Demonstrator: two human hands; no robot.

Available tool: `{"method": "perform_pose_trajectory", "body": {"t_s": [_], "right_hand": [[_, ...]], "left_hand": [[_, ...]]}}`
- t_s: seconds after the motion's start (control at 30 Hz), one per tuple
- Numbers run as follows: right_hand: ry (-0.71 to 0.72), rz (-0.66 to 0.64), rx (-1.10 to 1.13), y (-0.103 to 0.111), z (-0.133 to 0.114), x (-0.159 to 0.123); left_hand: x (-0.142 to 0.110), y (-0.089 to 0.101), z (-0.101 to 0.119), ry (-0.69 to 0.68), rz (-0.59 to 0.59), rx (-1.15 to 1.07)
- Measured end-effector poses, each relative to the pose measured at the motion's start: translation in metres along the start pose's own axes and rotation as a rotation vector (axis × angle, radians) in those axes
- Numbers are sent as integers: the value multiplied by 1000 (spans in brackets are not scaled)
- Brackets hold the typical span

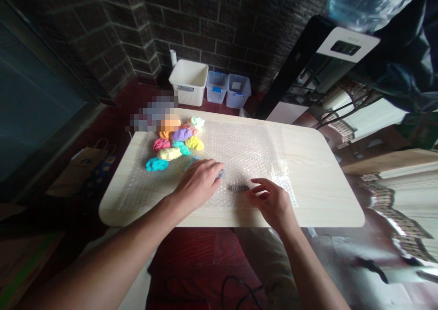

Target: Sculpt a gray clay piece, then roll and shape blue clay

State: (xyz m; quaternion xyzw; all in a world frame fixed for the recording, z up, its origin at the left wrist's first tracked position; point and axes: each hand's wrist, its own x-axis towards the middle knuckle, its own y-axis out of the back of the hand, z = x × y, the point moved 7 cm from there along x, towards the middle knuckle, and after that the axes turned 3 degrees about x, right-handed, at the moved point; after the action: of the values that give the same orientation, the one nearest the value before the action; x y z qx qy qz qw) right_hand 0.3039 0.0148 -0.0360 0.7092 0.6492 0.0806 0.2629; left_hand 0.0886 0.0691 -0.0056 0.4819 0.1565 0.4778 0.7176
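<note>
My left hand (pixel 202 177) is over the middle of the bubble wrap (pixel 236 145), its fingers closed around a small grey lump (pixel 221 174) that is mostly covered. Just right of it, a small dark strip with a bumpy surface (pixel 240 188) points toward my right hand (pixel 273 201). The thumb and a finger of that hand close on the strip's right end, while the index finger arches above. Under my left hand a bit of blue (pixel 195 159) shows. To the left are several soft, clay-like lumps, including a teal one (pixel 156 165), a purple one (pixel 181 134) and a yellow one (pixel 195 143).
The bubble wrap covers much of a light wooden table (pixel 315 177) with rounded corners. Behind it stand a white bin (pixel 186 95) and two clear plastic boxes (pixel 216 88) by a dark brick wall. A paper bag (pixel 77 168) is on the floor at left.
</note>
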Motion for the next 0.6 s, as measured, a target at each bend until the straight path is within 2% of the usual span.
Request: {"method": "perform_pose_trajectory", "body": {"t_s": [0.1, 0.2, 0.33, 0.43, 0.6], "right_hand": [[68, 70, -50, 7, -16, -10], [124, 52, 181, 0, -36, -22], [149, -6, 364, -14, -53, -30], [171, -35, 442, -20, -57, -29], [212, 19, 451, -17, -57, -27]], "left_hand": [[0, 11, 11, -39, 38, -125], [-4, 21, 22, -79, 113, -225], [-9, 26, 33, -114, 168, -317], [-9, 28, 37, -108, 190, -358], [-8, 26, 36, -76, 185, -413]]}}
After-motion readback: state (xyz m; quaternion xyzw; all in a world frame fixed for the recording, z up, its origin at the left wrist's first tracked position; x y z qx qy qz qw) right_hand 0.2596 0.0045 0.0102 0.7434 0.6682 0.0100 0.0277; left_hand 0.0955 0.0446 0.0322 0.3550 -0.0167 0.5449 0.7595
